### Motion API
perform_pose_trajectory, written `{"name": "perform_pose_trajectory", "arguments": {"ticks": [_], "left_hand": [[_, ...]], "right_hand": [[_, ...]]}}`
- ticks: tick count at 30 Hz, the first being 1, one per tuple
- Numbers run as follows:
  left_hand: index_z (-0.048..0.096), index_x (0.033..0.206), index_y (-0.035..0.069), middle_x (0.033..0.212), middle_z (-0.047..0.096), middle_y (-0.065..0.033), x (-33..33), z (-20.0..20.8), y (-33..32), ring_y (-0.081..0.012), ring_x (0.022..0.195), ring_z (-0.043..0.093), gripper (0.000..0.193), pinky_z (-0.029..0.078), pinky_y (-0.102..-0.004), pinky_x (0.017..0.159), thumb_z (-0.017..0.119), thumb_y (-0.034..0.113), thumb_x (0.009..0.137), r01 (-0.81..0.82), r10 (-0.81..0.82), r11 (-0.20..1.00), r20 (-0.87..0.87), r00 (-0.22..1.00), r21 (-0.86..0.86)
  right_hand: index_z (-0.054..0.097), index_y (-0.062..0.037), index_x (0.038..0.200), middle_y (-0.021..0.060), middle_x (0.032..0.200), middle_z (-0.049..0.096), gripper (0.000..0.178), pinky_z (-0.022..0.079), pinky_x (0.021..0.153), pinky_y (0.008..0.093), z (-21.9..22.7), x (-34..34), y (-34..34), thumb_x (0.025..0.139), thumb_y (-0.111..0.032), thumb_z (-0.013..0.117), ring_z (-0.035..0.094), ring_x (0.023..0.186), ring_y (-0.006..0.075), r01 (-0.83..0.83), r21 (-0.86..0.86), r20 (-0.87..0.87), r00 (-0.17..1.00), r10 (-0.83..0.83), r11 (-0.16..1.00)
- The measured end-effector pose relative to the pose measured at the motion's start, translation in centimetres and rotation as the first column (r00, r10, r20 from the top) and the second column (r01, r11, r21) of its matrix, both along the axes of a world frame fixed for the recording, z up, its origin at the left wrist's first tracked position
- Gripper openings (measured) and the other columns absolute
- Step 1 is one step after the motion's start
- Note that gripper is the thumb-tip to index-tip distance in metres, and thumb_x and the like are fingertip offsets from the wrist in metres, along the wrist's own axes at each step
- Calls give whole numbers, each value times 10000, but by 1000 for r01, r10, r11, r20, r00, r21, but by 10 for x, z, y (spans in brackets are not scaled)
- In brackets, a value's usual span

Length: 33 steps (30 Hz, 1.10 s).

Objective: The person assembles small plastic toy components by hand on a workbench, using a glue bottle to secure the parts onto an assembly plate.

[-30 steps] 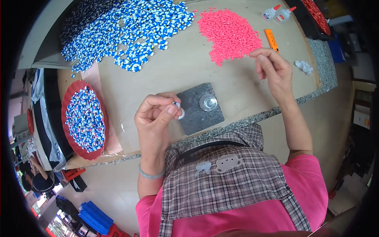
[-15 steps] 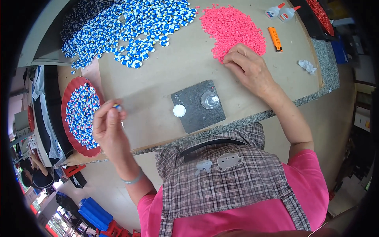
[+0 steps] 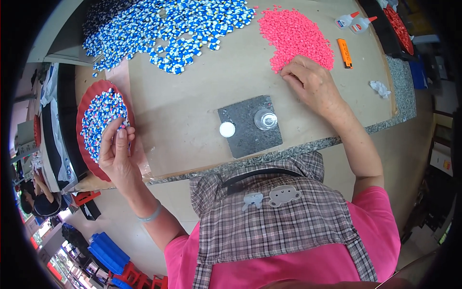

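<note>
My left hand (image 3: 117, 153) is above the near right side of a red scalloped tray (image 3: 83, 127). Between its thumb and fingers I pinch a small blue-and-white piece (image 3: 123, 125) with a touch of pink. Many similar small pieces (image 3: 98, 113) fill the tray. My right hand (image 3: 314, 85) rests at the near edge of a heap of small pink pieces (image 3: 298, 38). Its thumb and fingertips are closed together, and whatever is between them is hidden. A dark square slab (image 3: 246, 144) lies between my hands, bearing a white round cap (image 3: 227, 129) and a small clear glass cup (image 3: 266, 119).
Loose blue-and-white pieces (image 3: 178, 29) spread over the far left of the paper-covered table (image 3: 178, 111). At the far right are two glue bottles (image 3: 347, 20), an orange lighter (image 3: 344, 53), crumpled tissue (image 3: 380, 89) and a black tray (image 3: 385, 29). A granite edge (image 3: 313, 143) runs nearest me.
My left hand has moved left, from beside the red tray to over its edge, still pinching the piece. The right hand stays at the pink heap. The whole view has shifted slightly.
</note>
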<state>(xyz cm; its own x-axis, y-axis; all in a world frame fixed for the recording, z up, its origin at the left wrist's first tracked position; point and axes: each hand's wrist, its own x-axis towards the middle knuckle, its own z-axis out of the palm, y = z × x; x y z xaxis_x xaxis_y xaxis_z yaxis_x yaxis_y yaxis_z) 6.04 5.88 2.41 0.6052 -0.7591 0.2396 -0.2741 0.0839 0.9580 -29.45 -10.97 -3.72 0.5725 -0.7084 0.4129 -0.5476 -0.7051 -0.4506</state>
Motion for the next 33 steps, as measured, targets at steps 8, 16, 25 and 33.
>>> {"name": "perform_pose_trajectory", "arguments": {"ticks": [8, 16, 25, 33], "left_hand": [[660, 1113, 37, 1124, 652, -116, 50, 11, 5, -241, 1014, 587, 243, 474, -340, 855, 639, 54, 872, -411, 69, 906, 921, 383, 103], [667, 1027, 40, 1078, 614, -131, -49, 1, -86, -314, 1031, 551, 228, 445, -405, 902, 637, 11, 803, 186, -191, 975, 893, 407, 124], [659, 897, 29, 898, 589, -92, -84, -47, -171, -279, 842, 577, 151, 473, -393, 742, 627, -35, 764, 374, -262, 916, 924, 280, 146], [635, 863, 49, 859, 546, -84, -90, -44, -169, -250, 825, 557, 151, 438, -389, 715, 600, 7, 722, 315, -219, 933, 968, 120, 172]], "right_hand": [[614, -4, 912, 64, 814, 635, 44, 502, 630, 259, 7, -7, 9, 874, -6, 594, 592, 671, 126, 11, 486, 241, 960, -146, 874], [662, 11, 1015, 40, 832, 652, 130, 517, 631, 214, 1, -16, 4, 927, -44, 585, 601, 697, 75, -273, 763, 484, 842, -237, 586], [664, 28, 1022, 90, 882, 676, 139, 540, 678, 243, 6, -17, 11, 917, -23, 587, 644, 734, 123, -350, 764, 533, 815, -226, 541], [656, 37, 1024, 120, 919, 688, 146, 553, 718, 260, 6, -19, 13, 897, -2, 595, 672, 795, 157, -365, 779, 539, 805, -247, 510]]}}
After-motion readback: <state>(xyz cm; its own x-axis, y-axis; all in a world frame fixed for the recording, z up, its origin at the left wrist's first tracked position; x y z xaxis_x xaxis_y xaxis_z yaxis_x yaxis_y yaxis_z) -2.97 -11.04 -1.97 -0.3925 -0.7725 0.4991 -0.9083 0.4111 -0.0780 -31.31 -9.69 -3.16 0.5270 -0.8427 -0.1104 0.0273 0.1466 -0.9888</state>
